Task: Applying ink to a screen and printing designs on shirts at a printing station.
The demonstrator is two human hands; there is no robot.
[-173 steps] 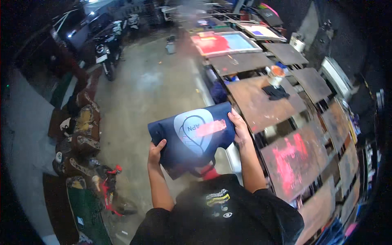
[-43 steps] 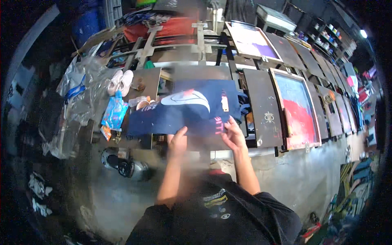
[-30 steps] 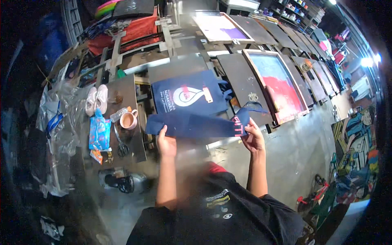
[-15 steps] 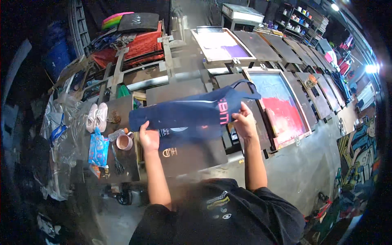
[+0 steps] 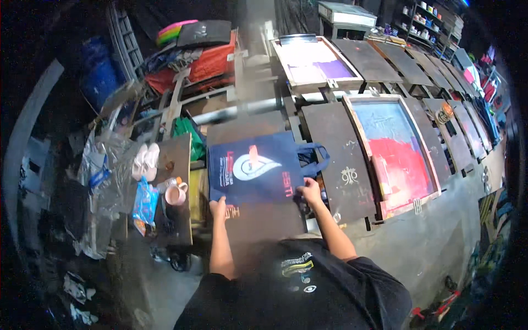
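Note:
A navy tote bag (image 5: pixel 231 190) with a white drop-shaped print and red-pink lettering lies spread on a dark board (image 5: pixel 264 220). Its handle loop (image 5: pixel 324 159) reaches past the board's right edge. My left hand (image 5: pixel 218 208) pinches the bag's near left corner. At the near right corner, my right hand (image 5: pixel 309 191) grips the edge close to the handles. Both hands' fingers are closed on the cloth, and the fingertips are partly hidden.
Left of the bag, a board holds pale shoes (image 5: pixel 146 162), a pink mug (image 5: pixel 176 194) and a blue packet (image 5: pixel 144 203). To the right lies a framed screen (image 5: pixel 434 181) with red ink. A second framed screen (image 5: pixel 280 60) stands farther back. More dark boards (image 5: pixel 341 159) run rightward.
The bag, held up and folded in perspective before, now lies flat on the board with its print showing. Both hands have moved down to its near edge. The view has shifted slightly.

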